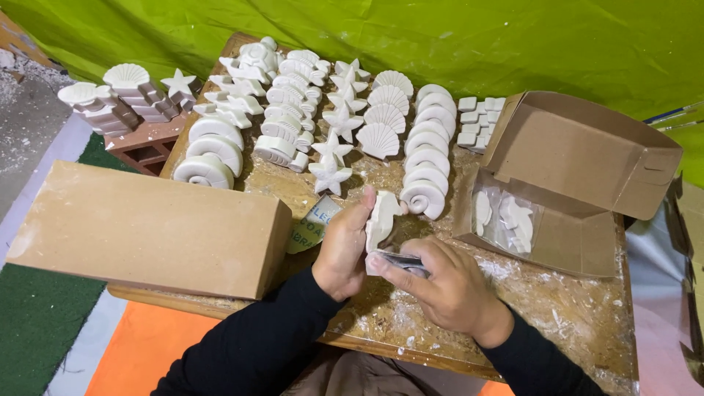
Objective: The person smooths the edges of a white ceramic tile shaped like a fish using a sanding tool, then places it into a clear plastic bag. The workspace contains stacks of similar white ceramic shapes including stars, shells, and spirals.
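Note:
My left hand (342, 246) grips a white plaster figure (381, 218), held upright above the wooden board (579, 315). My right hand (446, 282) holds a thin grey sheet, perhaps sandpaper (402, 262), pressed against the figure's lower edge. Both arms wear black sleeves. Just beyond the hands stand rows of white plaster casts: spiral shells (425, 158), fan shells (383, 117), starfish (331, 165) and more spirals (209, 154).
A closed brown cardboard box (147, 227) lies at the left. An open cardboard box (587, 183) at the right holds bagged white casts (506, 220). More casts sit on a red brick (139, 139) at far left. Green cloth (440, 37) hangs behind.

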